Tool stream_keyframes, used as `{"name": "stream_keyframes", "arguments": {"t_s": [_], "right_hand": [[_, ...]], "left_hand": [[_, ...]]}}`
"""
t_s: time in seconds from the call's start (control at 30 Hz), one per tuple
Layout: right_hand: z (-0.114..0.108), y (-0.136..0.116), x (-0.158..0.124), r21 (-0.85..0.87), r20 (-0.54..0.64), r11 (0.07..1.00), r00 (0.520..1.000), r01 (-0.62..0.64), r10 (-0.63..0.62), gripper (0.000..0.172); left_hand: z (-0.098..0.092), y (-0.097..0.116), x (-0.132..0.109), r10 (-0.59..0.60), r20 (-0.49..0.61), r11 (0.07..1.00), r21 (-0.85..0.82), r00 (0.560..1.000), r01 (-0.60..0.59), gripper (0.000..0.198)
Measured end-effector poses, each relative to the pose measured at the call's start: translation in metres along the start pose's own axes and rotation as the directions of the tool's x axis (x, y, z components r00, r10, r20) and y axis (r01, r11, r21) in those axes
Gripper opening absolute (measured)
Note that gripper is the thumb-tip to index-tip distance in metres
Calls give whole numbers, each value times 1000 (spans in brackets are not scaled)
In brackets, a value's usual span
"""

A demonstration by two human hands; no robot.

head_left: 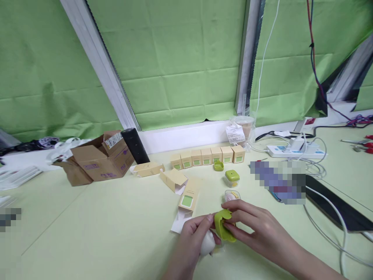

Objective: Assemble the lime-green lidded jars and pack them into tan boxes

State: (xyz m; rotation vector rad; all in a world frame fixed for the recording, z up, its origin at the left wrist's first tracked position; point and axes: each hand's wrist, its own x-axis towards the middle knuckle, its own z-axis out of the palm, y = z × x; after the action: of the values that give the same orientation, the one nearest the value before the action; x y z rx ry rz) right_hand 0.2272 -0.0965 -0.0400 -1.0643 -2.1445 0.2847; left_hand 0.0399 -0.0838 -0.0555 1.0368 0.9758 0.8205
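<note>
My right hand point(250, 221) has its fingers closed on a soft green cover point(223, 226), tilted up near the table's front. Just to its left, my left hand point(194, 237) is wrapped round a smooth white rounded object point(208, 243), its fingertips touching the cover's left edge. A small clear bag or wrapper point(218, 249) shows below the hands. Behind my right fingers sits a clear container point(232, 195) with a pink and yellow item inside. Farther back are a clear box with a green lid point(232, 177) and a small green cup-like piece point(218, 165).
Small tan boxes point(206, 156) stand in a row at the back. Opened tan cartons point(190, 196) lie left of centre. Farther left are a brown cardboard box point(100, 161) and a black cylinder point(135, 146). A power strip point(297, 149), cables and a dark tablet point(338, 202) lie right.
</note>
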Motion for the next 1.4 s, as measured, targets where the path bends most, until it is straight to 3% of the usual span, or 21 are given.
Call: {"name": "stream_keyframes", "arguments": {"t_s": [0.23,0.37,0.53,0.67,0.83,1.0,1.2,1.4], "right_hand": [[-6,-8,1,268,50,926,964,-266,262,16],[-8,-10,5,446,100,794,904,-414,416,17],[-5,-6,9,614,151,621,845,-487,514,15],[-3,-5,9,668,141,561,824,-488,548,12],[-1,-9,10,708,160,505,809,-493,566,11],[-1,-13,9,740,188,469,818,-482,543,13],[3,-13,7,702,265,501,838,-507,477,28],[3,-13,6,688,270,534,856,-491,441,23]], "left_hand": [[2,3,-3,-41,92,995,-86,995,49,38],[4,7,-6,-80,73,995,-46,994,83,44],[8,8,-9,-34,38,999,13,999,33,53],[9,5,-12,9,49,1000,3,999,-9,50],[9,5,-17,3,-58,998,55,998,1,49],[8,14,-15,44,11,998,-44,999,-43,40],[2,10,-5,-2,87,1000,-25,996,4,39],[0,9,-7,9,15,991,135,1000,-11,28]]}}
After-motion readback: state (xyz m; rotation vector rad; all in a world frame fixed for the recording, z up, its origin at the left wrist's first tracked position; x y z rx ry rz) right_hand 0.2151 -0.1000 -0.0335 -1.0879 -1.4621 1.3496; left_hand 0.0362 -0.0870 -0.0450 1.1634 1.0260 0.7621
